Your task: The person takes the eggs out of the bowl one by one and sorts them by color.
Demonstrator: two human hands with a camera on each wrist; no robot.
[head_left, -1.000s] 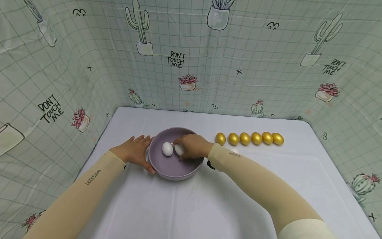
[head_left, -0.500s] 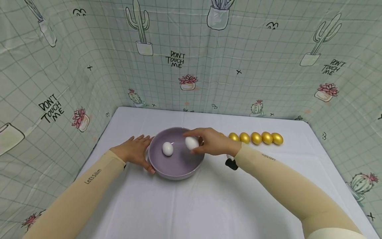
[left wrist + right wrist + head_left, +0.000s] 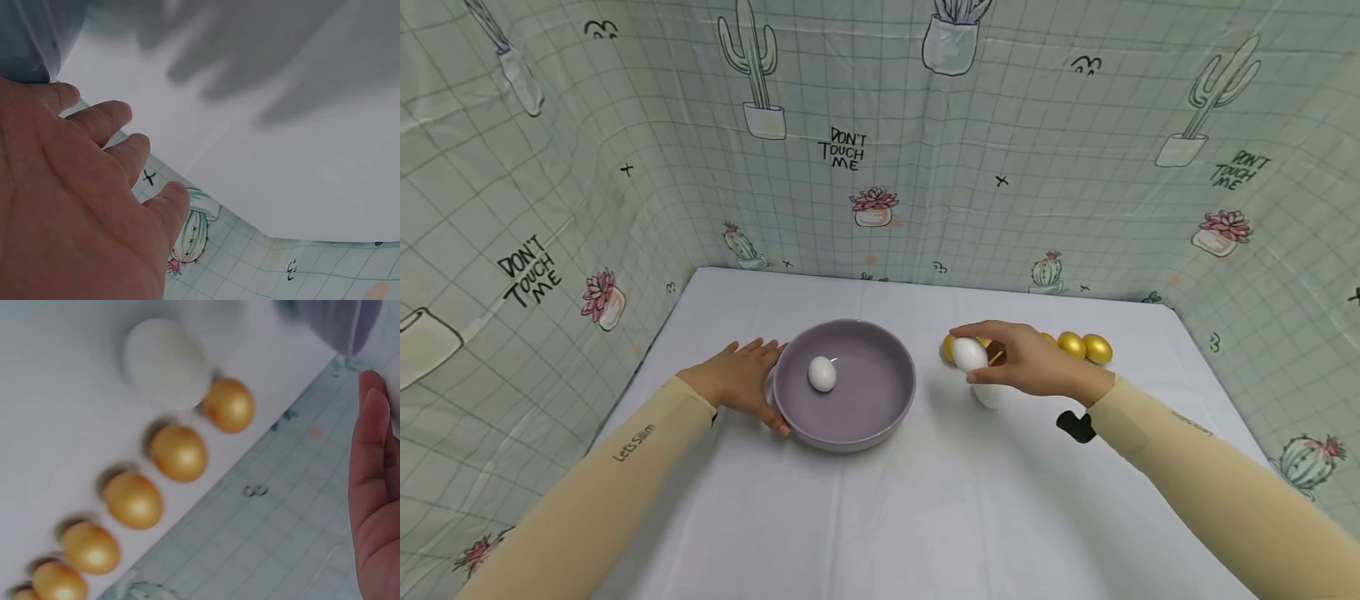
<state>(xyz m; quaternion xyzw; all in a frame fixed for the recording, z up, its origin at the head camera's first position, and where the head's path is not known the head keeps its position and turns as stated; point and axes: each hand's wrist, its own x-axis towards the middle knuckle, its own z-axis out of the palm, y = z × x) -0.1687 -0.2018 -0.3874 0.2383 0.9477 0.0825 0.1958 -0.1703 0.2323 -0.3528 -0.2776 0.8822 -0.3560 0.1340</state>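
My right hand pinches a white egg between thumb and fingers, above the table to the right of the bowl. Below it a second white egg lies on the table, in front of a row of gold eggs; some of these are hidden behind the hand. At the left side of the purple bowl my left hand rests with fingers spread. A white egg lies in the bowl. In the right wrist view only an edge of the held egg shows, beside my fingers.
A white cloth covers the table. Behind and at both sides hangs a checked curtain with cactus drawings. The gold eggs run in a line toward the table's back right, clearly seen in the right wrist view.
My right hand has lifted a white egg out of the bowl and carried it right, over to the gold eggs. One white egg stays in the bowl. The left hand has not moved.
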